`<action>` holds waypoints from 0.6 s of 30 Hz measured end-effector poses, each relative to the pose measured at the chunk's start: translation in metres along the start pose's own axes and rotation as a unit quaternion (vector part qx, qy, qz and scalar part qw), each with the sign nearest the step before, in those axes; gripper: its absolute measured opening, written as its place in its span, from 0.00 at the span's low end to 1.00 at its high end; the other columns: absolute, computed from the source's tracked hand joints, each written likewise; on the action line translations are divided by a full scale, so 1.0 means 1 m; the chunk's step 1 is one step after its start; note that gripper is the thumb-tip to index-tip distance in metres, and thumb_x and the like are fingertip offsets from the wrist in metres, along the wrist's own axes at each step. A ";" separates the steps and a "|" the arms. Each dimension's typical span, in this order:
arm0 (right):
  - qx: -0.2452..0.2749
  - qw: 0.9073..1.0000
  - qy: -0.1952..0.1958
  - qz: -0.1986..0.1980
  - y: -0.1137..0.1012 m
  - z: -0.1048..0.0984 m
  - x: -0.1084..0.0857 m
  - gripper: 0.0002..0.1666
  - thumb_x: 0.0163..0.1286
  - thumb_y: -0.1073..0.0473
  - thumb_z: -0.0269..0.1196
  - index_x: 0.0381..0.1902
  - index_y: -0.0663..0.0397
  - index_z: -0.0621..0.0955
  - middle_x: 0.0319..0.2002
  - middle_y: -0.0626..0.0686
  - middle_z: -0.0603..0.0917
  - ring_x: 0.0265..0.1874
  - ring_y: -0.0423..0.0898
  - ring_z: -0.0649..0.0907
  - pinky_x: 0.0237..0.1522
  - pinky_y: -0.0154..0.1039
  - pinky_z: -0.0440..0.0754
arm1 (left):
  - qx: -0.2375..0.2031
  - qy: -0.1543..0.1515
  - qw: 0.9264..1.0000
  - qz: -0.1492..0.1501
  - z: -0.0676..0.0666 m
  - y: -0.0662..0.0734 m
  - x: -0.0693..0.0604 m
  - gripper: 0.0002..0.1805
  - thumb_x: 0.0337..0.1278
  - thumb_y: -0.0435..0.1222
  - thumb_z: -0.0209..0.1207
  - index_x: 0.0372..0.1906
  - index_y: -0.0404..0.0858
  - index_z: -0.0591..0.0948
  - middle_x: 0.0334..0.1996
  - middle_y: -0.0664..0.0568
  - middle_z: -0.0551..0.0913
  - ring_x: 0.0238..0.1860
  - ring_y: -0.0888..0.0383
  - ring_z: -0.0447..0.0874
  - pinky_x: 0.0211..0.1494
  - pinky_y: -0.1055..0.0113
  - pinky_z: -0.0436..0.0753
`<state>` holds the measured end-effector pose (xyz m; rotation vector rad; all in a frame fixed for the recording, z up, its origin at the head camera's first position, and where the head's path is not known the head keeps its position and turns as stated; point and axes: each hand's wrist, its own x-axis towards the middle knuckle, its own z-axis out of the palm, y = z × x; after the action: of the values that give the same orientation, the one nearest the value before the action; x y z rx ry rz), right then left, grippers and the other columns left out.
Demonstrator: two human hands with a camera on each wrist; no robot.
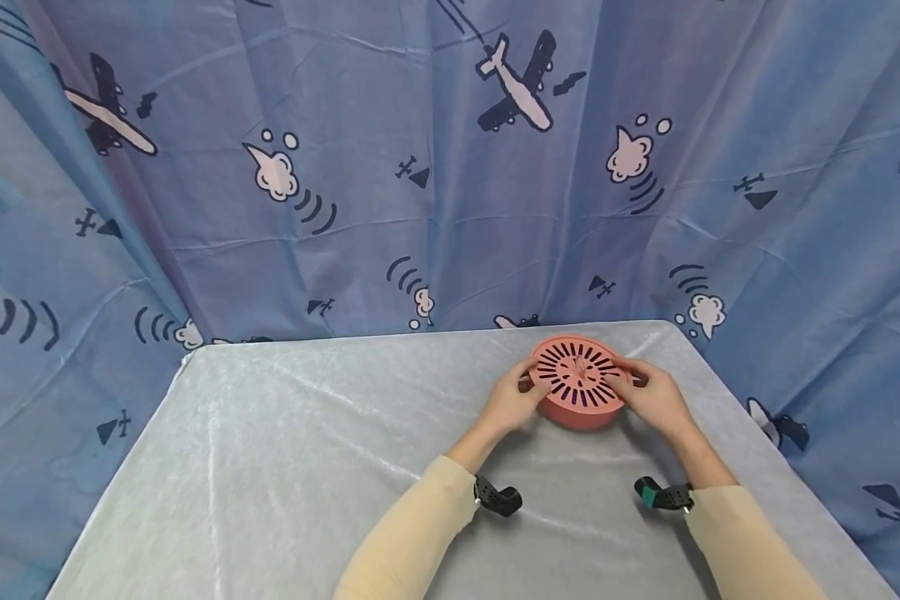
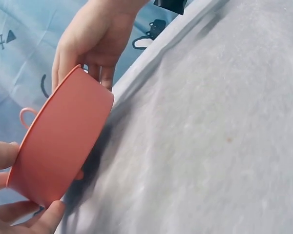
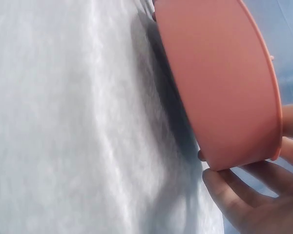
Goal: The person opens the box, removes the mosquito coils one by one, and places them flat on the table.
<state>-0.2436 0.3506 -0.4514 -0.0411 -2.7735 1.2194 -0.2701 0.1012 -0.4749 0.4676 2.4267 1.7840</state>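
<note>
A round coral-pink mosquito-coil holder [image 1: 579, 419] with a slotted lid is at the back right of the table. My left hand [image 1: 512, 400] grips its left side, with the thumb on the lid's rim. On the opposite side my right hand [image 1: 656, 402] holds it the same way, fingers along the wall. The left wrist view shows the holder's smooth side [image 2: 63, 139] and a small loop [image 2: 27, 117] on top. Small feet show under it in the right wrist view, close above the cloth; whether they touch it I cannot tell.
A pale grey-white cloth [image 1: 285, 467] with soft creases covers the table. Behind and beside the table hangs a blue curtain [image 1: 360, 108] printed with planes and clouds. Black straps with camera mounts [image 1: 498, 497] sit on both wrists, below beige sleeves [image 1: 412, 533].
</note>
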 end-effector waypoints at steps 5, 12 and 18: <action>0.011 1.000 0.002 0.002 -0.013 0.006 0.001 0.37 0.77 0.45 0.59 0.72 0.66 0.70 0.68 0.72 0.71 0.64 0.68 0.74 0.61 0.60 0.78 | 0.001 0.001 1.000 0.003 -0.015 0.000 -0.001 0.28 0.71 0.40 0.61 0.72 0.39 0.73 0.64 0.45 0.78 0.58 0.52 0.82 0.57 0.67 0.83; 0.028 1.000 -0.004 -0.010 -0.032 0.015 0.002 0.36 0.76 0.47 0.61 0.72 0.64 0.70 0.68 0.70 0.72 0.63 0.66 0.75 0.52 0.40 0.83 | -0.009 0.008 1.000 -0.001 -0.037 0.000 -0.005 0.28 0.71 0.40 0.61 0.72 0.40 0.73 0.65 0.44 0.77 0.59 0.49 0.81 0.61 0.63 0.82; 0.038 0.999 -0.003 -0.025 -0.049 0.027 0.003 0.34 0.76 0.49 0.62 0.71 0.64 0.72 0.67 0.69 0.74 0.62 0.66 0.77 0.51 0.38 0.82 | -0.009 0.015 1.000 0.002 -0.059 0.001 -0.011 0.28 0.70 0.38 0.61 0.71 0.39 0.73 0.64 0.42 0.78 0.59 0.46 0.81 0.60 0.63 0.83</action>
<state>-0.2488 0.2981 -0.4329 0.0380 -2.7118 1.3140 -0.2744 0.0442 -0.4565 0.4489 2.4295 1.8254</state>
